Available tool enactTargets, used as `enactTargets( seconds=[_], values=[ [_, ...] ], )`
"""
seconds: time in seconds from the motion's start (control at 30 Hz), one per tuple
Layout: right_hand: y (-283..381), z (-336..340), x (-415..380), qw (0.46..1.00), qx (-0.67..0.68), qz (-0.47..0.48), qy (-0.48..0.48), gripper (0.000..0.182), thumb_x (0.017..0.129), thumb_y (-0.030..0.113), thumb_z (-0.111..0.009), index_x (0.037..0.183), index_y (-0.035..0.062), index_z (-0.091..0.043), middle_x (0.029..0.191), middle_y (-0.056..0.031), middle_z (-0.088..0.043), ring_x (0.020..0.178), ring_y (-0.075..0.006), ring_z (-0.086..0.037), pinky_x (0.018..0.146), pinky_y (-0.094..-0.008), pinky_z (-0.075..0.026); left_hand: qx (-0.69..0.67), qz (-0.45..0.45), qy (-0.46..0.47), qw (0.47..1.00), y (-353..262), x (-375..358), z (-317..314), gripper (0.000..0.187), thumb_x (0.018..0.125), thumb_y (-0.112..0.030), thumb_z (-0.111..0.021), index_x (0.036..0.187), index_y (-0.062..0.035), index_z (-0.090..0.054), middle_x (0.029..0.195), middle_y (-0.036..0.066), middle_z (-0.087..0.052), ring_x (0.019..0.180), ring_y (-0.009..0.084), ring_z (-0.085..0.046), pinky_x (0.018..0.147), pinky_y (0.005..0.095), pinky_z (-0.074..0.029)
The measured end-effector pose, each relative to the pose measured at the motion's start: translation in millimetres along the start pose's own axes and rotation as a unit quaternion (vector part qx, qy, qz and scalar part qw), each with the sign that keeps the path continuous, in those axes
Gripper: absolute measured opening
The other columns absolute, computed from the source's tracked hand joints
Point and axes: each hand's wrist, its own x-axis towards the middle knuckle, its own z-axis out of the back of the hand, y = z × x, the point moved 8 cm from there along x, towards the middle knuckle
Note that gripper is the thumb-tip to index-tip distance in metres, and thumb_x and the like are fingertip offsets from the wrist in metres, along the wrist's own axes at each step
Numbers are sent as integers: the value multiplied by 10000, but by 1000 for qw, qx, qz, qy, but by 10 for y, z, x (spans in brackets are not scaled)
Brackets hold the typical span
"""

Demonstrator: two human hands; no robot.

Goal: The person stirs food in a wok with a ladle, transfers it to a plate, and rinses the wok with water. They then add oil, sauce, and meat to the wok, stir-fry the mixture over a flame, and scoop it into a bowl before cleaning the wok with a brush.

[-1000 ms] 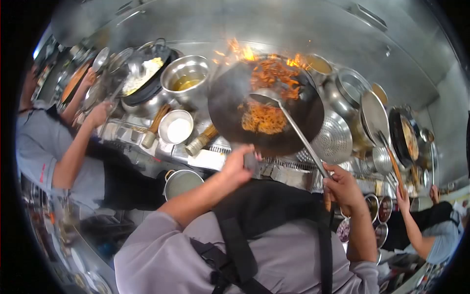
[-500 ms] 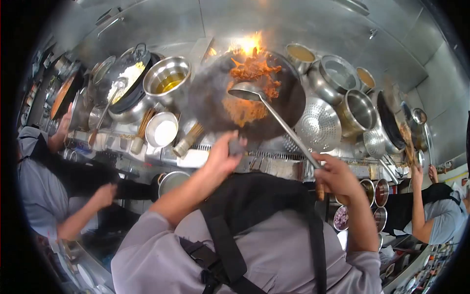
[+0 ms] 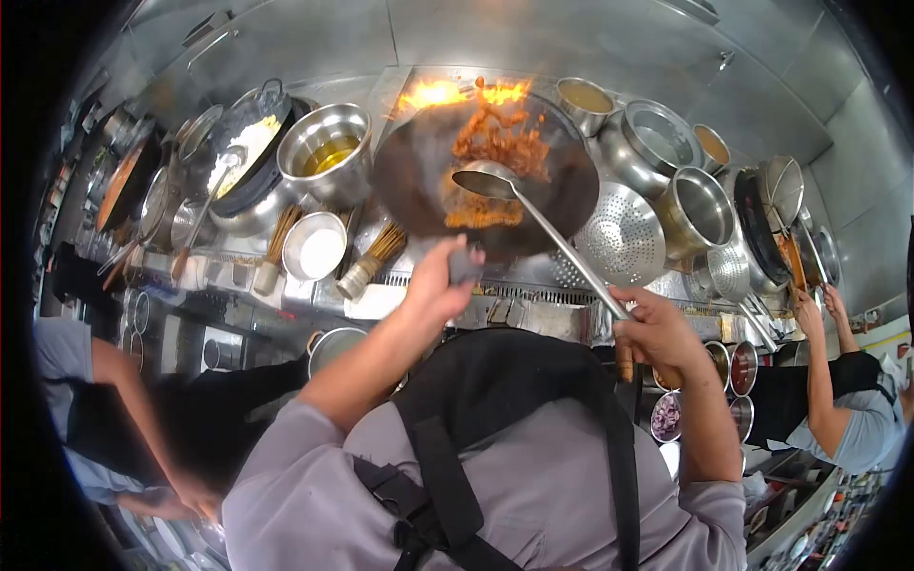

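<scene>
shifted since half a second ago: a co-worker's hand [image 3: 198, 500], dropped lower at the far left; ragged orange-red food [image 3: 500, 145], strung upward toward the back rim; bright flames [image 3: 433, 93], spread wider and leftward. to the left, a dark curved pan [image 3: 264, 184] with pale yellow, lumpy contents. next, a smooth steel pot [image 3: 350, 179] of golden liquid; nearer, a round metal bowl [image 3: 319, 218] of something white and fine, then a stiff-bristled brush [image 3: 383, 246]. left hand [image 3: 440, 285] closed tightly around a blurred grey wrap [image 3: 466, 265] by the near rim of a broad, blackened wok [image 3: 405, 181]. within and above it, the food, loose and glossy. over that, the hollow bowl of a long steel ladle [image 3: 488, 178]; right hand [image 3: 659, 331] clamped on its handle, wooden end below. farther right, a shallow perforated strainer [image 3: 619, 238] and a deep cylindrical pot [image 3: 678, 224].
</scene>
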Motion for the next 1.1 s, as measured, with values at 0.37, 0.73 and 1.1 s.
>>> enactTargets(
  seconds=[0.37,0.73,1.1],
  values=[
    [67,-123,478,968,-191,148,-70,493,911,95,-662,1388,66,-542,704,-47,-571,521,-93,-527,476,-274,-432,60,51,-4,997,236,-153,510,123,928,-27,-597,1036,-26,-539,930,126,-582,749,247,-605,697,372,-584],
    [75,-180,570,987,-120,97,-41,472,938,73,-633,1399,95,-532,689,-16,-552,474,-87,-505,426,-267,-384,58,4,-26,998,162,293,347,187,898,-13,-619,1060,-31,-527,991,111,-589,791,214,-603,670,352,-585],
    [62,-32,1102,986,15,47,-160,535,921,74,-606,1412,101,-396,699,-32,-554,482,-118,-517,408,-279,-424,33,-75,9,997,-106,1114,42,234,968,-152,-622,1147,-47,-512,966,123,-608,838,280,-629,745,444,-557]
  ],
)
